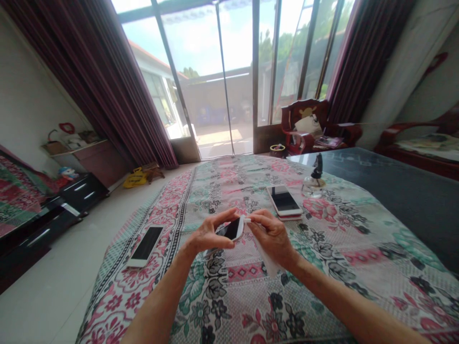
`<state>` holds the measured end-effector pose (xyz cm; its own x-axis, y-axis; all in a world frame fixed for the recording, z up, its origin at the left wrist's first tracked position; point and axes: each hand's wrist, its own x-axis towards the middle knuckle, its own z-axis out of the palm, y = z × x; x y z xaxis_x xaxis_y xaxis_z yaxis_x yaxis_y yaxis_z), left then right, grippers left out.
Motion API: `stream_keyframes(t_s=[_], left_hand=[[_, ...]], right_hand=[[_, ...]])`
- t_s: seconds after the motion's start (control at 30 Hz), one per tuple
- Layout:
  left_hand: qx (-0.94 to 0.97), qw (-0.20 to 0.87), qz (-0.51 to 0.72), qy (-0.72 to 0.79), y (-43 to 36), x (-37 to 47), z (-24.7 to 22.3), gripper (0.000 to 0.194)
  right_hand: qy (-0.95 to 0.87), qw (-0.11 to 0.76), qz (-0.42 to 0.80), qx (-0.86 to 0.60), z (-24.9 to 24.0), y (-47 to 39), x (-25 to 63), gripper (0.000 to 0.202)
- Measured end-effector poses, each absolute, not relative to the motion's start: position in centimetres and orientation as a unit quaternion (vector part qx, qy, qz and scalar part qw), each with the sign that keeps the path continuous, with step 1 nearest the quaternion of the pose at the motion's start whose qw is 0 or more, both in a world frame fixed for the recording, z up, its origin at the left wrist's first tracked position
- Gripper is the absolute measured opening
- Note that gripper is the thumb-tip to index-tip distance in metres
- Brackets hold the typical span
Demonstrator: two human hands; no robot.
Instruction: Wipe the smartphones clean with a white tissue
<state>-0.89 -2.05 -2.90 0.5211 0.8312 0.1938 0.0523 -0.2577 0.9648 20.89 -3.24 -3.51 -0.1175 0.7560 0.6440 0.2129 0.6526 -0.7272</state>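
My left hand (210, 234) grips a white smartphone (234, 229) by its edges, its dark screen tilted upward above the patterned cloth. At the phone's right end, my right hand (270, 234) pinches a thin white wipe (268, 260), which looks like tissue or cloth and hangs down below the fingers. The wipe's pinched tip touches or nearly touches the phone's edge. Another white smartphone (146, 246) lies face up to the left of my left hand. Beyond my right hand rests a white tablet-like device (285, 200) with a dark screen, on top of something with a reddish edge.
A floral cloth (251, 306) covers the table. A clear glass dish (312, 185) with a dark upright object (317, 166) stands at the back right. Behind are a dark table (387, 177), a wooden armchair (304, 124), a yellow bag (135, 177) on the floor and glass doors.
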Motion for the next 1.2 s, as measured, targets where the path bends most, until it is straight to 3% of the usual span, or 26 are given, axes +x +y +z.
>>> stream_keyframes(t_s=[0.97,1.2], left_hand=[[0.67,0.541,0.374,0.344,-2.2,-1.4,-2.4,0.083],[0.677,0.542,0.371,0.332,-2.0,-1.5,-2.6,0.083]], right_hand=[[-0.786,0.548,0.166,-0.235,-2.6,-5.5,20.4,0.023],[-0.764,0.552,0.165,-0.291,-3.0,-4.6,20.6,0.017]])
